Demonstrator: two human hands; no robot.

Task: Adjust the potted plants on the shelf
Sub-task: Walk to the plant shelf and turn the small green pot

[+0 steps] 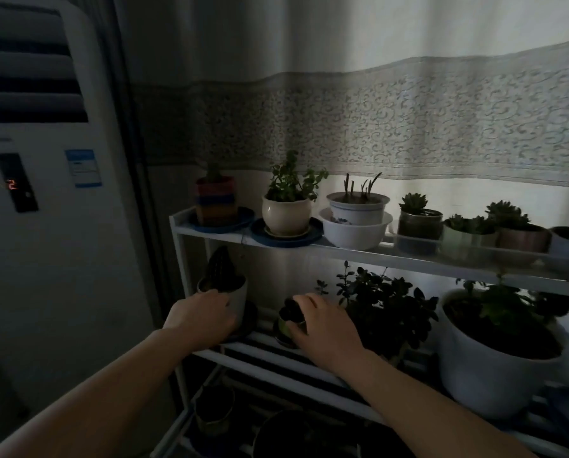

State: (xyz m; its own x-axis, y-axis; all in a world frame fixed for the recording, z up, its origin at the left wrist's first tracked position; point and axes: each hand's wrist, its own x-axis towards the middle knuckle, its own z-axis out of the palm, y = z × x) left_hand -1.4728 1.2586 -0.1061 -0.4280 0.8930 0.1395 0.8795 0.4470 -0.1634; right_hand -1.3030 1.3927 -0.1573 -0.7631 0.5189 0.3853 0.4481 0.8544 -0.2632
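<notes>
Fingers of left hand (201,314) wrapping white cactus pot (235,297), cactus pointing straight up; right hand (322,325) fingers closing around small green pot (284,327), both standing upright on middle shelf (270,350).

Scene dim; light diffused through curtain (408,120) at 2 o'clock; lower shelf (276,361) shadowed; edges bent, blurred.

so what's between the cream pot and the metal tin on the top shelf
In the head view, a white pot with bare shoots, nested in a white bowl, stands between the cream pot and the metal tin.
</notes>
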